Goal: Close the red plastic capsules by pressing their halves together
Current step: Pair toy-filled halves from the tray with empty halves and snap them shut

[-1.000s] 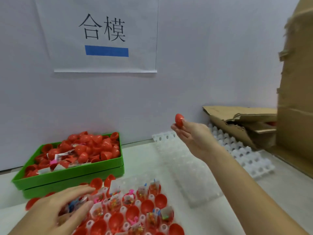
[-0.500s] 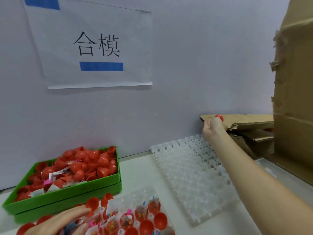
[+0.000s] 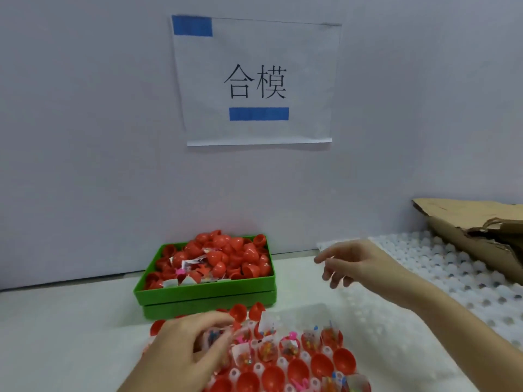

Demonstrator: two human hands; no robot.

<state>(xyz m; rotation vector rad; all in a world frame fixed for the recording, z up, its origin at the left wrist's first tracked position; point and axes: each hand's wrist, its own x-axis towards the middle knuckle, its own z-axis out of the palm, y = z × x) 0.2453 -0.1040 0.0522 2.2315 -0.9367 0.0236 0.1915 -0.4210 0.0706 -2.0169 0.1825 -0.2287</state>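
A clear tray (image 3: 325,315) at the bottom holds several open red capsule halves (image 3: 343,360), some filled with small toy packets. My left hand (image 3: 192,346) rests on the tray's left part, fingers curled around a capsule half with a packet (image 3: 212,338). My right hand (image 3: 353,261) hovers above the table, right of the green box, fingers spread and holding nothing. A green box (image 3: 203,292) behind the tray is heaped with loose red halves (image 3: 223,256).
A white dimpled tray (image 3: 441,267) lies on the right of the white table. Torn brown cardboard (image 3: 467,222) sits at the far right. A paper sign (image 3: 254,80) hangs on the grey wall behind.
My right hand let go of the red capsule at the cardboard and swung back left, now empty. My left hand stayed on the tray. The camera turned left.
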